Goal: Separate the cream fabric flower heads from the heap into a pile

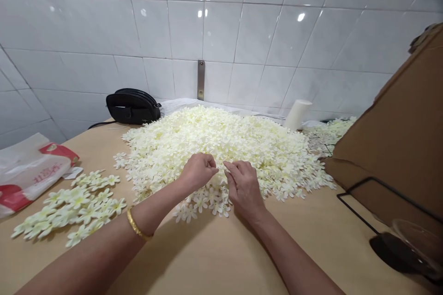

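Centrally, flower heap: loose white-and-yellow artificial blossoms [221, 129] lie banked on the table [207, 262], right in front of the person, probably so that both hands reach them without stretching.
Left hand: the left hand [201, 169] is over the near slope of the heap, fingers curled and thumb and forefinger drawn close, a posture that suits something small.
Right hand: the right hand [244, 186] faces it, thumb and forefinger tips near the left ones but a little apart from them; I cannot tell whether either hand grips a blossom.
Side group: a smaller spread of flowers [83, 203] lies left of the heap, beyond the braceleted forearm, presumably to stay separate from the loose ones.
Left edge: a red-and-white plastic bag [34, 177] sits beside that group, out of the hands' way.
Back: a black zip pouch [131, 107] and a white tapered cylinder [297, 115] stand behind the working area.
Right: brown cardboard [387, 120] leans upright, perhaps serving as a barrier.
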The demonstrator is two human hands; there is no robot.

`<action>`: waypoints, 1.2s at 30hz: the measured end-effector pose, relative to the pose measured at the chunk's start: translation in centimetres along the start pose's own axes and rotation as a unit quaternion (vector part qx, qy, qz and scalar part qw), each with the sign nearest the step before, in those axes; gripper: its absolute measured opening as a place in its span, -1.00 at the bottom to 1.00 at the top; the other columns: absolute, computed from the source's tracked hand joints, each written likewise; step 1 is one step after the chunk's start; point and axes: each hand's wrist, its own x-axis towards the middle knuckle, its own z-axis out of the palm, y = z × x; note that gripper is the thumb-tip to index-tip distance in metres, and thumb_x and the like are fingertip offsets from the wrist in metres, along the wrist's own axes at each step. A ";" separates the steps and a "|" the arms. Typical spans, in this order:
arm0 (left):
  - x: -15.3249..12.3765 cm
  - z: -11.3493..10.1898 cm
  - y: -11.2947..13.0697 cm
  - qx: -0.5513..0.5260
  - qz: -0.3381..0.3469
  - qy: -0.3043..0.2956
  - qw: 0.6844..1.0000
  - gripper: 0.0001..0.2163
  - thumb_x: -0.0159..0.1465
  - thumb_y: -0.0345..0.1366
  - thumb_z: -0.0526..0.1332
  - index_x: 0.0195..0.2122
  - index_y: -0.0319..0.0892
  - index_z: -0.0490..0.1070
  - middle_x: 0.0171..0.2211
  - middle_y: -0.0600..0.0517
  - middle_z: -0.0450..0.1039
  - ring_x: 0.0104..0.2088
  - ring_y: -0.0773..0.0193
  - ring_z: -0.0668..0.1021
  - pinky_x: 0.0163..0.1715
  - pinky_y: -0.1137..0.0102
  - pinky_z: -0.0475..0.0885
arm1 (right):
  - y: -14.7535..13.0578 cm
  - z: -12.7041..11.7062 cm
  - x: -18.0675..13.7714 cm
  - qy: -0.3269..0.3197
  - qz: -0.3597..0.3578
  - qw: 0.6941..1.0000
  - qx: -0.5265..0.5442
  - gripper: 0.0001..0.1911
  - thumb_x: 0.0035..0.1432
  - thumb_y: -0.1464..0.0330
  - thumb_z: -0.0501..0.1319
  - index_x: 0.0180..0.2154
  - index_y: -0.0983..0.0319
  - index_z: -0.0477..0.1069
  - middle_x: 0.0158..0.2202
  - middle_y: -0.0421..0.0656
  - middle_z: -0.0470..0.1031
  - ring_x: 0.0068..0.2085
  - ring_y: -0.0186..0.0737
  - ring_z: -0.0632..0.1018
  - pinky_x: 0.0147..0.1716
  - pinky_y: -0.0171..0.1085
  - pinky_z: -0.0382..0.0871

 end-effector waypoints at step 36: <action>-2.5 -4.1 -3.9 -0.491 -0.083 0.162 0.852 -0.65 -0.12 -0.46 0.26 -0.27 -0.18 0.27 -0.55 0.21 0.14 -0.52 0.37 0.51 -0.51 0.48 0.38 | -1.9 0.3 1.9 -0.022 0.052 0.996 -0.066 -0.84 0.05 0.53 0.02 -0.42 0.27 0.34 -0.37 -0.09 0.38 -0.24 -0.15 0.30 -0.26 -0.19 0.14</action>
